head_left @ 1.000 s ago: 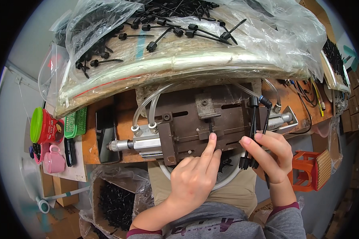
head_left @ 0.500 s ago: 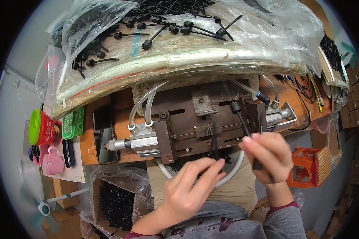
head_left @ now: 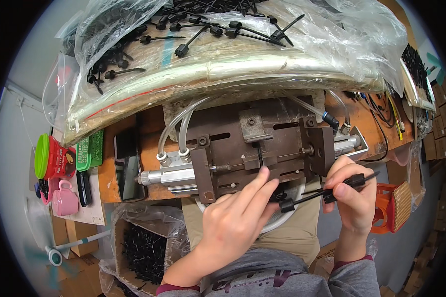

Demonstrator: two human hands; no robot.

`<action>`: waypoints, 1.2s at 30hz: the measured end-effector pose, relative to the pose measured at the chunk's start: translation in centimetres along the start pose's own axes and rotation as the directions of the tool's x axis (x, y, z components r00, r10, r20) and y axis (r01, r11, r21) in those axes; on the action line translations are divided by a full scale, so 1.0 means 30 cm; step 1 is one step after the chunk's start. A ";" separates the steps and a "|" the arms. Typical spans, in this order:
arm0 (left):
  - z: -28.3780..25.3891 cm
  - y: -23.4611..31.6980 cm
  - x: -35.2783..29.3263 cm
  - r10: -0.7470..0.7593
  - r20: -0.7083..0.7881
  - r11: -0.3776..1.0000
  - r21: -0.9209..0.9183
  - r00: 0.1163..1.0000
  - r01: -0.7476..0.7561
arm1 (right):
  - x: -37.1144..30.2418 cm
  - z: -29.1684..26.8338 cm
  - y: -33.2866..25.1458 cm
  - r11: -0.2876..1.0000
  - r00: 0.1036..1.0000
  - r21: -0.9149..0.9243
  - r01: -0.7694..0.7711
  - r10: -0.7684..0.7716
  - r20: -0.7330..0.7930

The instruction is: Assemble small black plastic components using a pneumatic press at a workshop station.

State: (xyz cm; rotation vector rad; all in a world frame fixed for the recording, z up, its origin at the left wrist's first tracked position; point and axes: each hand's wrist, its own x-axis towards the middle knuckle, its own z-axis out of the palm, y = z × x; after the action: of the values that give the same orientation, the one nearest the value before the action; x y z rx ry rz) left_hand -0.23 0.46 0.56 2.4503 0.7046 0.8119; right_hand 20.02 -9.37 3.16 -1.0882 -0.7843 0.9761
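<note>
Right hand (head_left: 354,204) clamps black parts (head_left: 328,197); left hand (head_left: 233,218), uncurled at six o'clock of the fixture (head_left: 235,148), risks pinching if rods (head_left: 223,169) advance.

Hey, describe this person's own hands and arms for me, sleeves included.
The left hand and right hand are both bare: no gloves, and no ring or watch in view. The long grey sleeves end in narrow maroon cuffs.

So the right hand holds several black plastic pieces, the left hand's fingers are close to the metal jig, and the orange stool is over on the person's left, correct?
Not quite: the orange stool is on the person's right, as the head view shows. The rest of the statement stands.
</note>
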 end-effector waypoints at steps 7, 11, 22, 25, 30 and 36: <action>-0.096 0.049 -0.028 0.055 0.022 0.862 -0.505 0.998 -0.037 | 0.005 0.010 0.021 0.991 0.995 0.089 -0.099 0.098 0.013; -0.033 0.034 -0.060 -0.015 -0.137 0.969 -0.245 0.990 -0.019 | -0.002 0.025 0.030 0.966 0.958 -0.197 0.168 -0.207 -0.198; 0.071 0.010 -0.019 0.138 -0.023 0.919 0.375 0.990 -0.119 | -0.024 0.051 0.056 0.530 0.869 -0.779 0.336 -0.493 0.039; 0.070 0.020 -0.017 0.132 -0.016 0.904 0.411 0.991 -0.114 | -0.025 0.036 0.070 0.438 0.824 -0.800 0.411 -0.554 0.120; 0.066 0.034 -0.022 0.126 0.013 0.871 0.477 0.992 -0.117 | -0.032 0.013 0.102 0.485 0.767 -0.706 0.516 -0.629 0.128; 0.062 0.027 -0.011 0.120 0.024 0.877 0.466 0.992 -0.117 | -0.051 0.034 0.107 0.327 0.722 -0.802 0.500 -0.668 0.178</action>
State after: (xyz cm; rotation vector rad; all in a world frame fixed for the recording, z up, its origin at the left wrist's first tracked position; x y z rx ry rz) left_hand 1.00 -0.82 -0.46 2.9500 0.8381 0.7619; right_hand 17.73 -9.93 0.31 -1.4718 -1.4206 -0.2302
